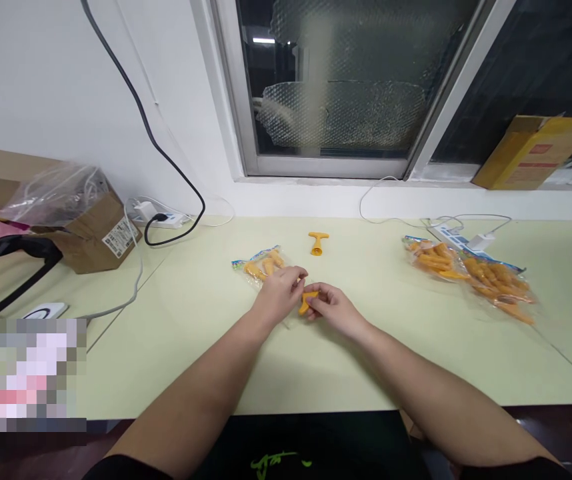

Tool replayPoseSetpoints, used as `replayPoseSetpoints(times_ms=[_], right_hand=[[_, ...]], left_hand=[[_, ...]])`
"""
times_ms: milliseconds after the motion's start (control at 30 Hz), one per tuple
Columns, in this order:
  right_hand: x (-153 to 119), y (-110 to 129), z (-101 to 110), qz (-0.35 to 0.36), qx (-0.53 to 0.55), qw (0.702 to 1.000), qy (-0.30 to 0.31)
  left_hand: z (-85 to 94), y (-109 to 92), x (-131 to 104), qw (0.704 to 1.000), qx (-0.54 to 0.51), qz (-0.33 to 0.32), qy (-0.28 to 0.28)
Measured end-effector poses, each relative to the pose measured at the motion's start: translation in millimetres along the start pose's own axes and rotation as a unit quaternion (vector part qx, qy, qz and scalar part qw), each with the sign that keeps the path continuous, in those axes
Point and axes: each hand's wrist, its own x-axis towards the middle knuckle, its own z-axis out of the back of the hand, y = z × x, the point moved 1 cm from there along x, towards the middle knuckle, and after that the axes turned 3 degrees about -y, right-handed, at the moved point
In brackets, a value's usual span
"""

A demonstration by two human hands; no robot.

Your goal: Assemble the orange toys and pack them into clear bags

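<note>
My right hand (335, 308) pinches a small orange-yellow plastic piece (307, 303) between thumb and fingers, low over the table in front of me. My left hand (281, 292) is close beside it, with its fingers curled together; what they grip, if anything, is hidden. A clear plastic bag (253, 268) with a blue printed top edge and several orange-yellow pieces inside lies just beyond my left hand, partly covered by it. Farther back, a yellow T-shaped plastic piece (317, 244) with a hollow flared end lies apart from both hands.
Two filled bags of orange pieces (436, 259) (499, 283) lie at the right, near a power strip (459, 241). An open cardboard box (93, 233), a black cable (153, 140) and a white device (46, 311) are at the left. A yellow carton (536, 153) leans against the window.
</note>
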Motion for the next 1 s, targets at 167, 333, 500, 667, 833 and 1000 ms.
replayPoseSetpoints(times_ms=[167, 333, 500, 667, 833, 1000], right_hand=[[9, -14, -9, 0.010, 0.065, 0.996, -0.067], [14, -19, -7, 0.083, 0.045, 0.993, -0.077], [12, -13, -6, 0.237, -0.247, 0.939, -0.023], [13, -4, -2, 0.224, -0.415, 0.881, -0.021], [13, -2, 4, 0.185, -0.453, 0.872, -0.027], [14, -2, 9, 0.235, -0.394, 0.887, -0.055]], left_hand=[[-2.4, -4, -2, 1.000, -0.002, -0.005, -0.013], [-3.2, -10, -2, 0.999, -0.017, -0.032, 0.008], [-6.6, -22, -3, 0.996, -0.041, -0.082, 0.020], [-7.8, -25, -4, 0.992, -0.059, -0.115, 0.003], [-10.4, -22, -5, 0.991, -0.065, -0.116, -0.014], [-10.8, -24, -6, 0.991, -0.084, -0.102, 0.005]])
